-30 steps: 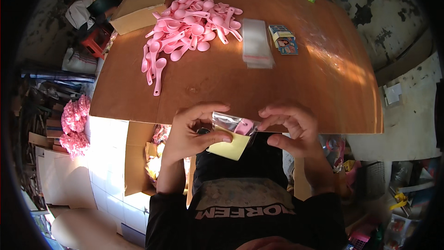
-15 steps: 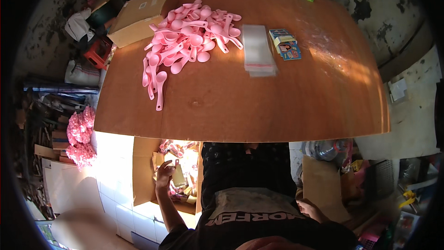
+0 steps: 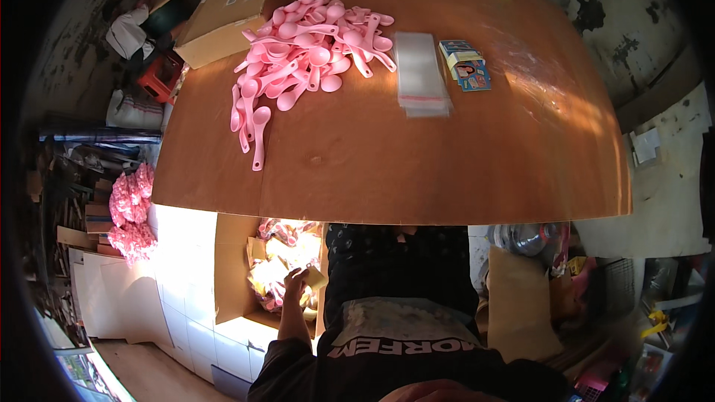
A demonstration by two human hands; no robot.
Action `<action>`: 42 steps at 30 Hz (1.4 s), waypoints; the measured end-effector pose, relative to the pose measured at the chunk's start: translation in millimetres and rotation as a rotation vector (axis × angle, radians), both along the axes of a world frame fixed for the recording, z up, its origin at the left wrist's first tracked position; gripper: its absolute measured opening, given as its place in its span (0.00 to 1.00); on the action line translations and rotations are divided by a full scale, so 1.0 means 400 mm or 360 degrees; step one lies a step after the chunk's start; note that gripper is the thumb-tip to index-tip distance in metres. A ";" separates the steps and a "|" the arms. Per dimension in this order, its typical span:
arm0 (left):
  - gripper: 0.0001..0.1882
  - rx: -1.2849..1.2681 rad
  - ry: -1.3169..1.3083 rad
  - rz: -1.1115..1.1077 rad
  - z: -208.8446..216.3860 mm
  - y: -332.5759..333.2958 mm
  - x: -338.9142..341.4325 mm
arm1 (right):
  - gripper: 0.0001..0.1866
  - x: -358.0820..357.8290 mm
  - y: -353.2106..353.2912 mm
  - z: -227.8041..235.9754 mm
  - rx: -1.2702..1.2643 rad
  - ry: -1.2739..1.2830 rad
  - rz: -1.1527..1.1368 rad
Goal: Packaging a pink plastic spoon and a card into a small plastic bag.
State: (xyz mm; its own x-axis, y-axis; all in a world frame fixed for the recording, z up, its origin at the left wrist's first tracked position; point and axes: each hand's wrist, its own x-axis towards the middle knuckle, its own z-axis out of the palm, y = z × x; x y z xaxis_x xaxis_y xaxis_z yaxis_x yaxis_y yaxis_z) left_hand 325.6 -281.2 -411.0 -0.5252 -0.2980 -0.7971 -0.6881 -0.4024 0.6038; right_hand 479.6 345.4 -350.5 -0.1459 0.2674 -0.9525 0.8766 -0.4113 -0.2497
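My left hand (image 3: 296, 283) is below the table's near edge, over an open cardboard box (image 3: 232, 272). Its fingers are bent against a small flat yellowish packet (image 3: 316, 278), which looks held at the fingertips; glare blurs the detail. Inside the box lie several clear packets (image 3: 272, 283) with pink and yellowish contents. My right hand is out of sight beside my body. On the table (image 3: 357, 179), a heap of pink plastic spoons (image 3: 298, 56) lies at left of centre. Right of it are a stack of clear plastic sleeves (image 3: 421, 74) and a small pile of printed cards (image 3: 469, 71).
A closed carton (image 3: 227, 18) stands at the table's far left. Pink bundles (image 3: 132, 205) hang or lie at the left by stacked cardboard. A large clear bottle (image 3: 525, 238) and a cardboard sheet (image 3: 518, 305) are at my right, below the table.
My left hand has moved right across the box, with the packet still beside its fingers. My right hand has gone out of sight. The whole view has shifted slightly.
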 end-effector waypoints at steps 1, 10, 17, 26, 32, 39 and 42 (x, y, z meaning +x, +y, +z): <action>0.26 -0.0008 -0.0019 -0.0008 -0.011 0.000 0.001 | 0.13 -0.011 0.003 0.005 0.0007 0.0004 0.0013; 0.29 -0.0482 -0.0181 -0.0173 -0.128 -0.122 0.048 | 0.13 -0.069 -0.008 0.020 0.0063 -0.0015 0.0097; 0.26 -0.1197 -0.0315 -0.0464 -0.209 -0.204 0.039 | 0.13 -0.103 -0.038 0.041 0.0107 -0.0003 0.0128; 0.21 -0.1560 -0.0457 -0.0432 -0.195 -0.171 -0.009 | 0.13 -0.099 -0.074 0.086 0.0201 0.0004 0.0126; 0.20 -0.1810 -0.0516 -0.0373 -0.261 -0.197 0.023 | 0.13 -0.090 -0.108 0.102 0.0220 0.0019 0.0111; 0.24 -0.1665 -0.0720 -0.0410 -0.223 -0.186 0.024 | 0.13 -0.066 -0.123 0.115 0.0263 0.0029 0.0099; 0.27 -0.1729 -0.0840 -0.0321 -0.239 -0.198 0.039 | 0.13 -0.059 -0.135 0.119 0.0263 0.0031 0.0089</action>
State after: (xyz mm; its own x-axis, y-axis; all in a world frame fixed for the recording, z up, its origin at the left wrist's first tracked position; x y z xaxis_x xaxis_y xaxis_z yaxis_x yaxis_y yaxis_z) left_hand 341.1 -360.5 -506.7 -0.3264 -0.8916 -0.3137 -0.9419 0.2789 0.1874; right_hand 456.1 291.5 -302.8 -0.1827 0.4113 -0.8930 0.8914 -0.3139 -0.3270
